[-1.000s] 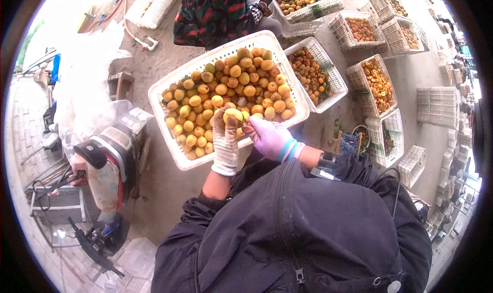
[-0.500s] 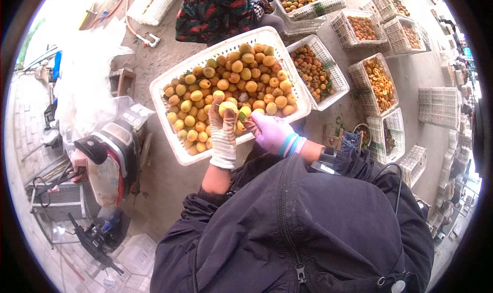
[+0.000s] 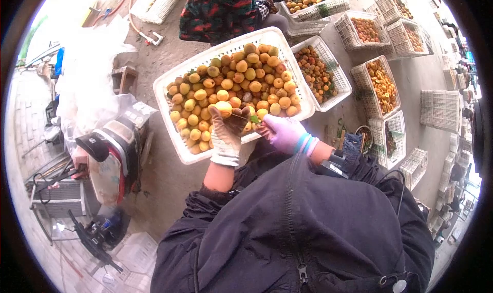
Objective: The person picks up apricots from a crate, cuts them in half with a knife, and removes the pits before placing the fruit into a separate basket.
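Note:
A white plastic crate (image 3: 177, 144) full of yellow-orange apricots (image 3: 197, 105) sits in front of me. My left hand (image 3: 227, 136), in a white glove with a dark brown palm, is closed around a larger yellow apricot (image 3: 224, 108) above the crate's near side. To its right, my right hand (image 3: 285, 134) wears a purple glove with blue and white cuff bands. Its stained fingertips are pinched together by a small green leaf (image 3: 254, 119) at the crate's near rim. Whatever those fingers hold is too small to make out.
A second crate (image 3: 336, 95) of redder apricots touches the right side. Beyond stand a crate of halved apricots (image 3: 384, 88) and several other crates. A person in a patterned jacket (image 3: 218, 13) sits across from me. At left is a scooter (image 3: 110, 162).
My left hand has turned, showing more of its brown palm, with the apricot still in its grip. My right hand has shifted slightly right and down, away from it.

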A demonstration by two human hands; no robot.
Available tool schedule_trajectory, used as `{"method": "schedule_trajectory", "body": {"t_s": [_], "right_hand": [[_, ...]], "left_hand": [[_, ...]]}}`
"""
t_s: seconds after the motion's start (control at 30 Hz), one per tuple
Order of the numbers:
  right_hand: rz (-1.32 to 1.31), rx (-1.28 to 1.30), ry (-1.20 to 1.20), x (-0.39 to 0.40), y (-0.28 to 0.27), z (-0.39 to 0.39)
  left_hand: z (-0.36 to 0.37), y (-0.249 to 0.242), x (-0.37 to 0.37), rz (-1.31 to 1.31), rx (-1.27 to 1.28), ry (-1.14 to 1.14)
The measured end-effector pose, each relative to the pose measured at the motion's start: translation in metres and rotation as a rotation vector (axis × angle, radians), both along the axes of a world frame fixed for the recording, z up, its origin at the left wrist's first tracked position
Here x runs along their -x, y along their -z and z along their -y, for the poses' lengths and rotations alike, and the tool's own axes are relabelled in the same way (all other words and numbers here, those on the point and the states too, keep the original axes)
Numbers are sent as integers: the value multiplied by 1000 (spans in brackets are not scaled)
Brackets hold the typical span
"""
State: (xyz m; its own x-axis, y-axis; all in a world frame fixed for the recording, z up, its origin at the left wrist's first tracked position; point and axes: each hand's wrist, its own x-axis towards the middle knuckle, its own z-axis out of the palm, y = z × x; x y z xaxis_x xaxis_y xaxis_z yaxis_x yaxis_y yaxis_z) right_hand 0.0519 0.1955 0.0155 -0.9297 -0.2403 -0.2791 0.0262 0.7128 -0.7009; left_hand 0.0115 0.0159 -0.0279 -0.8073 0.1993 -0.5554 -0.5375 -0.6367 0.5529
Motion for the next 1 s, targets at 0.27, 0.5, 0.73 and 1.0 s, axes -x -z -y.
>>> {"method": "schedule_trajectory", "body": {"t_s": [0.27,0.5,0.73,1.0], "right_hand": [[-217,553,183,20,-4,9],[5,904,318,20,19,25],[-48,631,197,23,-2,17],[265,1086,279,21,-8,15]], "left_hand": [[-17,-39,-8,-80,60,205],[-16,-21,-17,-366,250,261],[-6,-23,-19,29,-206,234],[2,-40,-10,31,-275,276]]}}
